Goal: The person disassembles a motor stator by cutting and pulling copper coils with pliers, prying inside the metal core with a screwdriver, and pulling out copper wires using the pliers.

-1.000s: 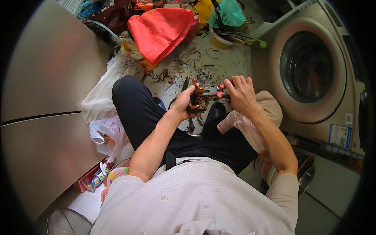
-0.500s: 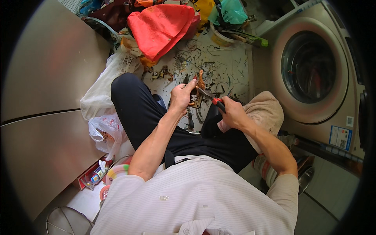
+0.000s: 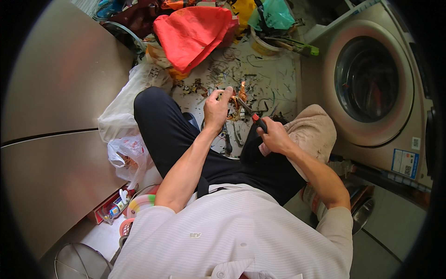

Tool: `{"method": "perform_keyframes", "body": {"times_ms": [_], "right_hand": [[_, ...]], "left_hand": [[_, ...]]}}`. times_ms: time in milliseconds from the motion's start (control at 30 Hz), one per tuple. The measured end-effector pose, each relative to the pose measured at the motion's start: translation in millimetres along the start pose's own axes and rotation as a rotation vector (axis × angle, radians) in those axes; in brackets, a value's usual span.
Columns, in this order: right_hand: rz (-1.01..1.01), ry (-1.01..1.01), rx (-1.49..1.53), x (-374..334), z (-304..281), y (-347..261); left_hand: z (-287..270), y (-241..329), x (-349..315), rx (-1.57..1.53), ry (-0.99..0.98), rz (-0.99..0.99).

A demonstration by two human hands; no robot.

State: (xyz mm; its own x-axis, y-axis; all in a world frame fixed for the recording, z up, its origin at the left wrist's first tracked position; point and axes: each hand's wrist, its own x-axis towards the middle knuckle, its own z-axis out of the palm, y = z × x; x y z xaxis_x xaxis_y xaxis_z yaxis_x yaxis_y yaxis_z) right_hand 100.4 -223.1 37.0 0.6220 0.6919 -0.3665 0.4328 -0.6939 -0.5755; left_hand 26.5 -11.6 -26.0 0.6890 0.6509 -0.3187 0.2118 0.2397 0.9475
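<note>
Closed in a pinch, my left hand [image 3: 216, 110] holds a small copper-coloured part [image 3: 235, 99], mostly covered by the fingers. My right hand [image 3: 276, 136] is wrapped round the red and black handles of a pair of pliers [image 3: 256, 119]. The jaws point up and left and reach the part at my left fingertips; whether they grip it cannot be made out. Just beyond the fingertips is a bright copper-coloured strip [image 3: 243, 88]. Below my hands, between my legs, a dark-handled tool [image 3: 228, 143] lies on the floor beside a slim metal piece [image 3: 238, 133].
Wire scraps and small parts litter the pale floor [image 3: 274, 69]. A red cloth or bag [image 3: 193, 37] and a tub [image 3: 264, 46] with tools sit beyond. On the right stands a washing machine [image 3: 371, 88]; plastic bags [image 3: 127, 156] lie left. A beige towel [image 3: 312, 130] covers my right knee.
The pliers have shifted slightly and their jaws now sit closer to my left fingertips. My left hand has turned a little, still pinching the part.
</note>
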Motion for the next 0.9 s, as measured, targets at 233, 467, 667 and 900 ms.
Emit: {"method": "perform_keyframes", "body": {"times_ms": [233, 467, 667, 900], "right_hand": [[-0.033, 0.068, -0.074, 4, 16, -7], [0.103, -0.081, 0.119, -5, 24, -19], [0.245, -0.246, 0.366, -8, 20, -31], [0.357, -0.393, 0.813, -10, 6, -48]], "left_hand": [[10, -5, 6, -0.48, 0.11, -0.475], [10, -3, 10, -0.454, 0.14, -0.294], [5, -2, 19, -0.496, 0.04, -0.213], [2, -4, 23, -0.572, -0.125, -0.276]]}}
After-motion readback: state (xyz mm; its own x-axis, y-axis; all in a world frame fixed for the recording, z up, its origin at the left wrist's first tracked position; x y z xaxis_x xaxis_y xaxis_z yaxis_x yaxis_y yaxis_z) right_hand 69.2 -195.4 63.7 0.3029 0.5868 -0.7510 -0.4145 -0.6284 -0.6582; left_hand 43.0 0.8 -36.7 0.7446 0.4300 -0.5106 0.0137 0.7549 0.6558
